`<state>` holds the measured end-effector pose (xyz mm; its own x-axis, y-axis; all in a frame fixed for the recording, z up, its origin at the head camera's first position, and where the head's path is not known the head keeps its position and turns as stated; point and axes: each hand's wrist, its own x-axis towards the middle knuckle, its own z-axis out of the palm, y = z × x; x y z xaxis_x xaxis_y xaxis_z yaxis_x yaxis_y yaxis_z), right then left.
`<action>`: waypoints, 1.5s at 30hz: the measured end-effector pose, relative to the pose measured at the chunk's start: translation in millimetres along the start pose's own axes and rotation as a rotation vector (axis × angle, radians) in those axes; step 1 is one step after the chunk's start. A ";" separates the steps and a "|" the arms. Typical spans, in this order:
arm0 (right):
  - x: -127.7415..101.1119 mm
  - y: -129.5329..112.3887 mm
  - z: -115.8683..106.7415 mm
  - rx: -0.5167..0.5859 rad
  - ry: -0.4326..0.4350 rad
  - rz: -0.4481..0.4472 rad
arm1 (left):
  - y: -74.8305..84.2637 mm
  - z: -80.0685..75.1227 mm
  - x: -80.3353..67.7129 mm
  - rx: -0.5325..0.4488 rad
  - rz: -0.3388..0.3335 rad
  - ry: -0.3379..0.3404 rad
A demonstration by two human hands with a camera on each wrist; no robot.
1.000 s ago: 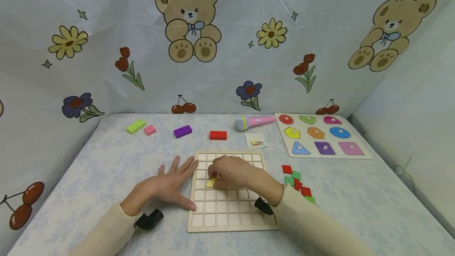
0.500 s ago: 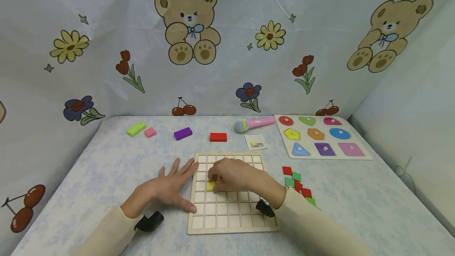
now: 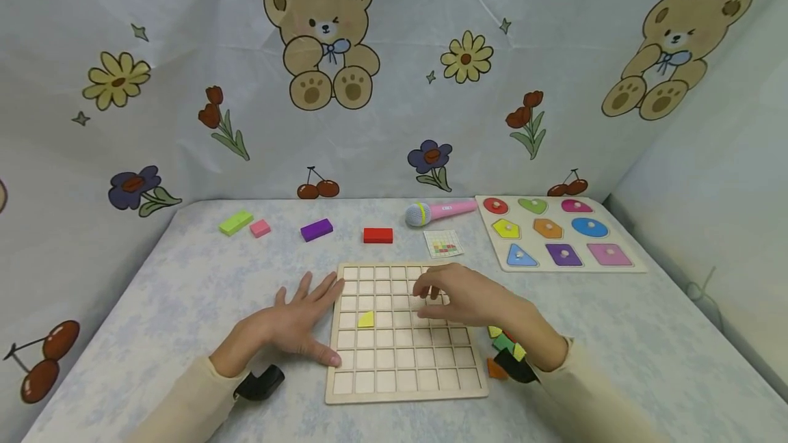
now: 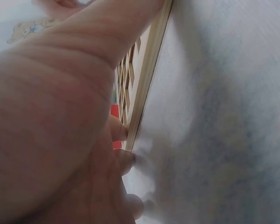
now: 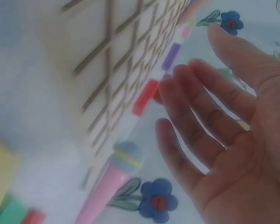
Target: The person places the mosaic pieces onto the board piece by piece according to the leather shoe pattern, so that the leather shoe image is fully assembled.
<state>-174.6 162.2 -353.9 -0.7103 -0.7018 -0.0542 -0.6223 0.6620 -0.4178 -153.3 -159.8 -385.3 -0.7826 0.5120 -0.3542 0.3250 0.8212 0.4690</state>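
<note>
A wooden grid board [image 3: 406,359] lies flat on the table in the head view. One yellow tile [image 3: 366,320] with a cut corner sits in a cell of its left part. My left hand [image 3: 297,320] is spread beside the board, its fingertips and thumb touching the left edge. Over the board's right part hovers my right hand [image 3: 464,296], fingers loosely bent and holding nothing. In the right wrist view its fingers [image 5: 196,126] are apart from the grid. Loose tiles [image 3: 503,342] in green, yellow, red and orange lie right of the board, partly hidden by my right wrist.
Behind the board lie a small pattern card [image 3: 443,244], a red block [image 3: 378,235], a purple block [image 3: 317,230], a pink block [image 3: 260,227] and a lime block [image 3: 237,223]. A pink toy microphone [image 3: 440,212] and a shape puzzle board [image 3: 542,258] are at the back right.
My right hand has let go of the yellow tile, which stays in its cell, and has moved right across the board. My left hand has stayed at the board's edge.
</note>
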 end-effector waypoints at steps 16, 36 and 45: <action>-65.9 48.6 -15.1 0.155 -0.171 0.284 | -1.7 2.0 -3.0 -0.016 0.010 0.002; -59.2 48.5 -13.8 0.115 -0.082 0.268 | 1.8 -1.2 -0.9 -0.012 0.007 -0.007; -38.9 23.6 -13.7 0.042 0.102 0.128 | -0.3 -0.6 1.0 -0.006 -0.005 -0.003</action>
<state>-166.2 208.7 -349.2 -0.8139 -0.5808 -0.0179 -0.5119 0.7312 -0.4509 -154.5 -159.7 -385.4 -0.7827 0.5087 -0.3585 0.3182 0.8222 0.4719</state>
